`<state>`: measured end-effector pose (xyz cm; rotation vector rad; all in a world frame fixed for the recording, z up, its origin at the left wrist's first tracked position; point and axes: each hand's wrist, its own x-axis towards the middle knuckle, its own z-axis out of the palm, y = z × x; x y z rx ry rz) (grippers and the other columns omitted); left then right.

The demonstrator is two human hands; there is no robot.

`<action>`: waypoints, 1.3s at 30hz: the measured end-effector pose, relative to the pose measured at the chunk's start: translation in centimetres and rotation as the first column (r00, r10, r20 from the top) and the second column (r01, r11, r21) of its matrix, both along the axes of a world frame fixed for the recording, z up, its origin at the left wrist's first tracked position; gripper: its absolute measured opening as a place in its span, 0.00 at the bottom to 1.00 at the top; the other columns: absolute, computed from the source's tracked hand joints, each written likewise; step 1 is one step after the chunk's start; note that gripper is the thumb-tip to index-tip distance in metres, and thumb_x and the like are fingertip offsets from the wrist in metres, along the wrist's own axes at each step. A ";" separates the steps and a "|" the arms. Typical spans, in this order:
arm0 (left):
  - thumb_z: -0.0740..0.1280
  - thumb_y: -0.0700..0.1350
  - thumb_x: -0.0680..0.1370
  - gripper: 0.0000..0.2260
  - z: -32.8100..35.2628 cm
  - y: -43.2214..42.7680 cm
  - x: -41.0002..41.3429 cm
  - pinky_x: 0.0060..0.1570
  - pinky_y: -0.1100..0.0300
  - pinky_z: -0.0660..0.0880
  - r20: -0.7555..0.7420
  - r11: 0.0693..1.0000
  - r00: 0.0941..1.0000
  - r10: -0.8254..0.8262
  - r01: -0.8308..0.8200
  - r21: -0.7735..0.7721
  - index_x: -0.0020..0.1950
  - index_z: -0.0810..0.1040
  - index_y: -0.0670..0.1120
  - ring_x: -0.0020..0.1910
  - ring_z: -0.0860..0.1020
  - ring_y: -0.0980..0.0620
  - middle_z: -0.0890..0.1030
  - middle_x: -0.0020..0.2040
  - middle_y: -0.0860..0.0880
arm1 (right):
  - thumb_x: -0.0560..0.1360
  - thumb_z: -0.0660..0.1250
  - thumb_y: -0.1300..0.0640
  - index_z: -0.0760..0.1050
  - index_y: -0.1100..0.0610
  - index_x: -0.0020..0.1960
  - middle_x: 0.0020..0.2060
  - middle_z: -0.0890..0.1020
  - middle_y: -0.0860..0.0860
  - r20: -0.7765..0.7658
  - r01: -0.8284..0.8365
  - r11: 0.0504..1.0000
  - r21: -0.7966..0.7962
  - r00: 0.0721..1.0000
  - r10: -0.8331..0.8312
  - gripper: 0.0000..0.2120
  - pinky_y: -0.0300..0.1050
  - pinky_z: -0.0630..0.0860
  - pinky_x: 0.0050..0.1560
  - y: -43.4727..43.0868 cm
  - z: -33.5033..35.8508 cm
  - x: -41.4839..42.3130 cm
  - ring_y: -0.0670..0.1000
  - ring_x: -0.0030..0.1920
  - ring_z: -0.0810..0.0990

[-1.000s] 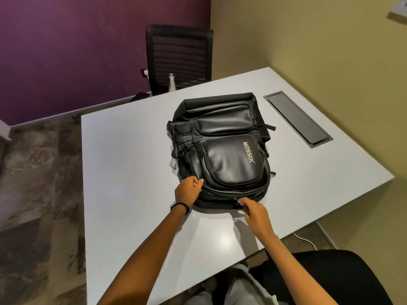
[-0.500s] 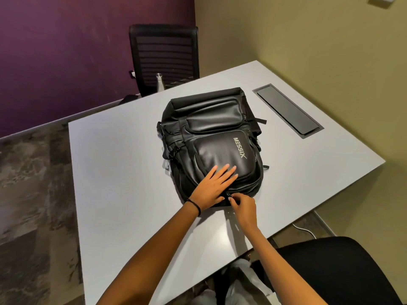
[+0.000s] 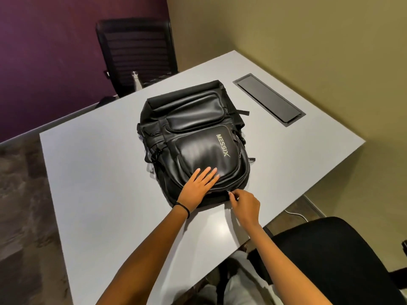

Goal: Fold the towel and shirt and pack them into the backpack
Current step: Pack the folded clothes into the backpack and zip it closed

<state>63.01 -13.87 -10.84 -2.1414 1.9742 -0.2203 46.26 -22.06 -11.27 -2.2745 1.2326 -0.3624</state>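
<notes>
One backpack (image 3: 198, 148) lies flat, top pointing away; right hand (image 3: 245, 205) pinches zipper (image 3: 229, 191).

One backpack (image 3: 193, 139), two hands (image 3: 198, 187) (image 3: 245, 203) (two chairs (image 3: 136, 51) (image 3: 330, 249))

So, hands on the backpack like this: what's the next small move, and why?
Probably slide the zipper pull along its track. The right hand pinches it at the near edge of the backpack, while the left hand lies flat on its front, bracing it. Which way to slide is unclear.
</notes>
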 end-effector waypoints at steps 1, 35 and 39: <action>0.74 0.34 0.65 0.38 0.0 0.0 0.0 0.69 0.50 0.60 -0.001 1.000 1.000 -0.002 0.002 -0.010 0.73 0.65 0.48 0.70 0.67 0.47 0.67 0.72 0.48 | 0.77 0.64 0.54 0.80 0.56 0.40 0.35 0.82 0.51 -0.006 0.010 1.000 -0.007 1.000 -0.010 0.11 0.37 0.64 0.30 -0.7 0.0 -0.5 0.50 0.34 0.78; 0.71 0.50 0.72 0.27 -1.2 -6.1 -2.3 0.68 0.43 0.61 -0.113 0.985 0.988 -0.102 0.084 -0.154 0.71 0.69 0.51 0.71 0.66 0.46 0.67 0.72 0.49 | 0.75 0.68 0.54 0.78 0.57 0.34 0.24 0.77 0.50 -0.021 -0.045 0.959 -0.279 0.999 0.041 0.12 0.43 0.67 0.23 -10.1 -2.1 -2.3 0.50 0.24 0.74; 0.72 0.49 0.72 0.28 -1.1 -6.2 -2.2 0.68 0.42 0.60 -0.144 0.983 0.983 -0.110 0.087 -0.161 0.71 0.69 0.51 0.71 0.66 0.45 0.67 0.72 0.48 | 0.76 0.67 0.54 0.76 0.58 0.32 0.23 0.76 0.51 -0.031 -0.054 0.960 -0.275 0.998 0.047 0.15 0.44 0.68 0.23 -12.2 -2.2 -1.8 0.52 0.23 0.74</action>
